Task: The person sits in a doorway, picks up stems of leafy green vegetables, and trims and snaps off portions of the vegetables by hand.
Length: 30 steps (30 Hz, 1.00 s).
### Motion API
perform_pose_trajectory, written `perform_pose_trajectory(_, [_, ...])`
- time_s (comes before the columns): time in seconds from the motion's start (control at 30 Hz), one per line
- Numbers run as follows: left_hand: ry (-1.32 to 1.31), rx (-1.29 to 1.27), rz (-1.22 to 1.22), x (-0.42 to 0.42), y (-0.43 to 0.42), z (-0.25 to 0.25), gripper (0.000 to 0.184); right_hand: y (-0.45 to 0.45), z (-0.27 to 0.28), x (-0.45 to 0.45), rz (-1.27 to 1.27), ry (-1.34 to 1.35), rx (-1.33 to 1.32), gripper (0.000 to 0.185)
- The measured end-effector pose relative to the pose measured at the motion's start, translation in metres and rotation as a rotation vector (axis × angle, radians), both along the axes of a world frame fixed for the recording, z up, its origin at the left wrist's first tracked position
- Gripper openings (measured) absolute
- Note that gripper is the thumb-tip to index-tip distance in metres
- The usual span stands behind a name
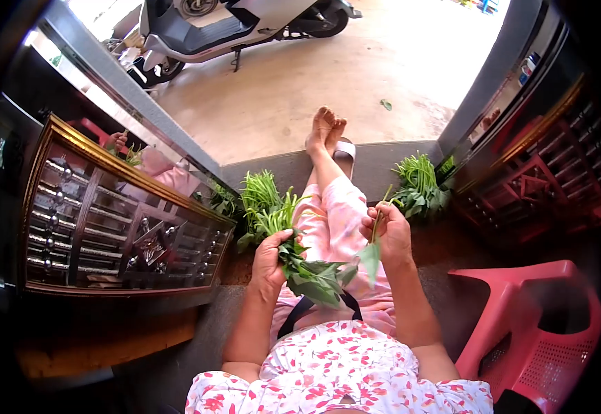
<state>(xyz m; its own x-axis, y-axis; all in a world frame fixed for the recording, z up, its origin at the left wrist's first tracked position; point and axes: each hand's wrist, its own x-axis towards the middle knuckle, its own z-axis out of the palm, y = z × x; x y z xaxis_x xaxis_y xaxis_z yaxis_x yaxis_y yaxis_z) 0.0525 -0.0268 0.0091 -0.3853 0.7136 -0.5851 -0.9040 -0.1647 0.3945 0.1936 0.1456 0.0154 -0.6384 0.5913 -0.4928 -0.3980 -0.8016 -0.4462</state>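
Observation:
My left hand is closed round a bunch of leafy greens, its pale green stems pointing up and away and its leaves hanging over my lap. In my right hand a single leafy stem is pinched between thumb and fingers, the stalk upright and the leaf drooping below. That leaf hangs close to the bunch's leaf tips; whether they touch I cannot tell. Beyond my left hand lies a pile of greens with stems upward. Another pile of greens sits beyond my right hand, by the door frame.
A pink plastic chair stands at my right. Ornate door panels flank me on both sides. My outstretched legs rest across the sill. Outside are a parked scooter and a loose leaf on the floor.

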Motion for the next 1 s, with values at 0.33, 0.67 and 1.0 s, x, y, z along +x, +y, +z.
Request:
perform_pose_trajectory(0.33, [-0.011, 0.052, -0.037, 0.007, 0.005, -0.001, 0.026, -0.019, 0.018, -0.005, 0.177, 0.066, 0.246, 0.004])
perform_pose_trajectory(0.67, [0.084, 0.229, -0.003, 0.027, 0.019, 0.006, 0.031, -0.05, 0.031, -0.017, 0.389, -0.09, 0.647, 0.01])
perform_pose_trajectory(1.0, [0.229, 0.198, -0.015, 0.039, 0.025, 0.002, 0.037, -0.057, -0.009, -0.024, 0.491, -0.195, 1.009, 0.01])
